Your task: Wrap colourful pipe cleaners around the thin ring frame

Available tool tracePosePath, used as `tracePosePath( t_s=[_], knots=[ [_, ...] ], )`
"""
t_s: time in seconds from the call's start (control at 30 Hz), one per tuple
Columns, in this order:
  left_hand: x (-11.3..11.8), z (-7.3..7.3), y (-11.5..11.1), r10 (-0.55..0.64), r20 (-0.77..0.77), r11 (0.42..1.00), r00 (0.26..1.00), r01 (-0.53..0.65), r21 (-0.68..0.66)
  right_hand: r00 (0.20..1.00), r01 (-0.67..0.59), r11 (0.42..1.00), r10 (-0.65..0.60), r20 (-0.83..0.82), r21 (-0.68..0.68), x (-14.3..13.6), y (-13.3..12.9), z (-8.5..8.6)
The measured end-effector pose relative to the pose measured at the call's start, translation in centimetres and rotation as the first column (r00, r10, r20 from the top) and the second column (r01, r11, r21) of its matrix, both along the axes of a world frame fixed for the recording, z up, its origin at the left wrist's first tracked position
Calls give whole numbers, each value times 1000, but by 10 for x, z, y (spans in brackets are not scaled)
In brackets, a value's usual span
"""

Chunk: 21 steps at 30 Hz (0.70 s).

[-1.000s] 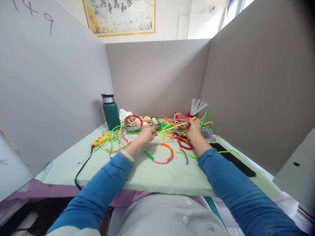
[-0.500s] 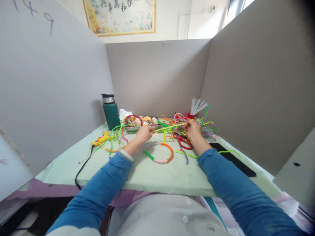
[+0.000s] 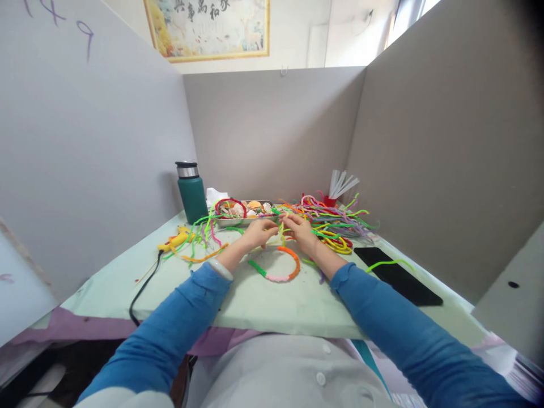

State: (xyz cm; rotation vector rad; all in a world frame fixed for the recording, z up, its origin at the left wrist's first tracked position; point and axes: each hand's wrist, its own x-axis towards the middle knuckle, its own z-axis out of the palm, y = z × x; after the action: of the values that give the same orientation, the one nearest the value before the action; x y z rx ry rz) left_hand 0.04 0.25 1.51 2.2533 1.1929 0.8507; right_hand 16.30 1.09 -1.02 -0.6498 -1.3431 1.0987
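A pale yellow pipe cleaner (image 3: 281,229) runs between my two hands, above the table. My left hand (image 3: 260,233) pinches it from the left, fingers bent inward. From the right, my right hand (image 3: 299,231) holds it between thumb and fingers, close to the left fingertips. Just below the hands lies an open curved ring (image 3: 278,278) wrapped in green, pink and orange. To the right of my right hand a heap of coloured pipe cleaners (image 3: 327,216) spreads over the table. A purple piece is partly hidden beneath the right forearm.
A green bottle (image 3: 192,195) stands at the back left, beside a metal tray (image 3: 246,221) of shells. A yellow glue gun (image 3: 175,240) with a black cord lies left. A black phone-like slab (image 3: 397,277) lies right; white sticks (image 3: 340,184) stand in a red holder behind.
My right hand has moved left, close to my left hand. The pale yellow strand, stretched between them before, is now bunched or bent. The scissors are no longer visible.
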Motion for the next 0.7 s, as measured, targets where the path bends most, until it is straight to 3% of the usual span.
tracePosePath(
  t_s=[0.1, 0.23, 0.3, 0.43, 0.7],
  knots=[
    [1, -4, 2, -10, 9, 999, 1000, 10, -39, 988, 58, 997, -64, 143, 44, -5, -4, -2],
    [1, -2, 0, 14, 117, 997, 993, -5, -77, 973, 103, 989, -123, 197, 106, -4, -5, -1],
    [2, 0, -4, -52, 220, 981, 974, 91, -169, 973, 75, 988, -101, 208, 132, -4, -5, 0],
    [5, 1, -12, -119, 408, 898, 905, 273, -346, 973, 38, 989, -69, 222, 142, -6, -8, 1],
    [6, 1, -9, -28, 342, 926, 939, 153, -345, 970, 79, 988, -107, 216, 135, -6, -10, 3]
  ],
)
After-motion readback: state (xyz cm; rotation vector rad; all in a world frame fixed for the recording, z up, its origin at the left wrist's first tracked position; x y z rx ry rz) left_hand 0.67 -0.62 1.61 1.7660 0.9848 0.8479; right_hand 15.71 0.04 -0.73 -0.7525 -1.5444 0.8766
